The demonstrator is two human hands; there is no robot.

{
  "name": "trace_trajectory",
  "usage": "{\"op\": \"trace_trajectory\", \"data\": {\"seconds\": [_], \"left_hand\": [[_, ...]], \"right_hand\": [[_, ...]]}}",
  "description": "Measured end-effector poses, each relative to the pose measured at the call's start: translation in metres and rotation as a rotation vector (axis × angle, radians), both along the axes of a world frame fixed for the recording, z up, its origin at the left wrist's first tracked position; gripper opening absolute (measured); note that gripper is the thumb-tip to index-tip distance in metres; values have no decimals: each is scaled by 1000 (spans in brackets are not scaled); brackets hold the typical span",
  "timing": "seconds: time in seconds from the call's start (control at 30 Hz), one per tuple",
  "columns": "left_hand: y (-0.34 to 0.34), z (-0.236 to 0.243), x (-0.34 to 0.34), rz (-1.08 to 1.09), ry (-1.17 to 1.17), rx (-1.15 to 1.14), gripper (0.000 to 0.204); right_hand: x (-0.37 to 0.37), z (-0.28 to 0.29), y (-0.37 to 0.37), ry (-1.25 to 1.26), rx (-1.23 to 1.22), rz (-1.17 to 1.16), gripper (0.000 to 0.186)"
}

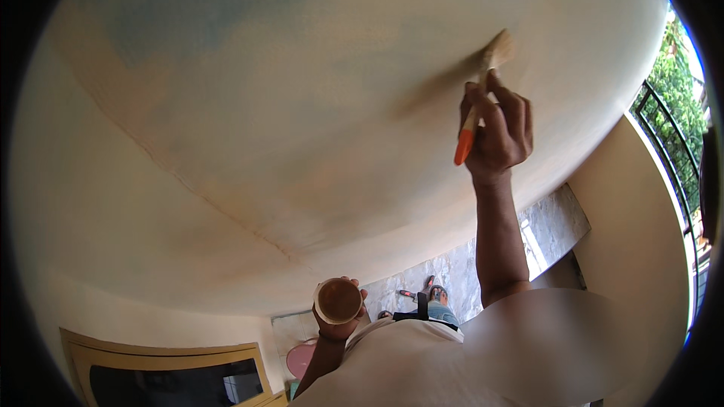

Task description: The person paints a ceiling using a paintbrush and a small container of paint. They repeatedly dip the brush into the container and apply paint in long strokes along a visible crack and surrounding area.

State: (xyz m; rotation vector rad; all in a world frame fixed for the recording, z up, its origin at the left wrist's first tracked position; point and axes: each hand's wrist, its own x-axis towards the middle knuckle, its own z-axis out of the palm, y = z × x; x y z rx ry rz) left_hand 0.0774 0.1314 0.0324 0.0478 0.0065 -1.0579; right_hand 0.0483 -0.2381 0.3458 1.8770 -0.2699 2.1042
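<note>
My right hand [498, 128] is raised to the wall and closed around the handle of a paintbrush [467, 143]. The brush has pale bristles, a light wooden handle and an orange end; its bristles are at the painted wall [317, 128], and a shadow falls to their left. Cloudy blue, cream and tan patches cover that wall. Lower down, in front of my body, my left hand [343, 329] grips a round cup [338, 301] from beneath and the side. Brown liquid shows inside the cup.
A yellow-framed dark panel [173, 377] stands at lower left, near a pink round object [300, 360]. Grey marble-like floor [460, 271] lies below, by my feet. On the right are a low wall [633, 196], a black railing [675, 147] and green foliage [671, 75].
</note>
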Motion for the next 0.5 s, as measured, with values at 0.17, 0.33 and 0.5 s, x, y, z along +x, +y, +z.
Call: {"op": "trace_trajectory", "data": {"seconds": [0.17,0.33,0.5], "left_hand": [[4,6,15,-69,-23,-17,60],[-11,38,14,-123,-49,-4,63],[-10,43,15,-124,-46,40,63]], "right_hand": [[-16,6,49,160,90,767,23],[-21,22,24,-223,817,1301,10],[-27,42,-5,-236,822,1214,10]]}}
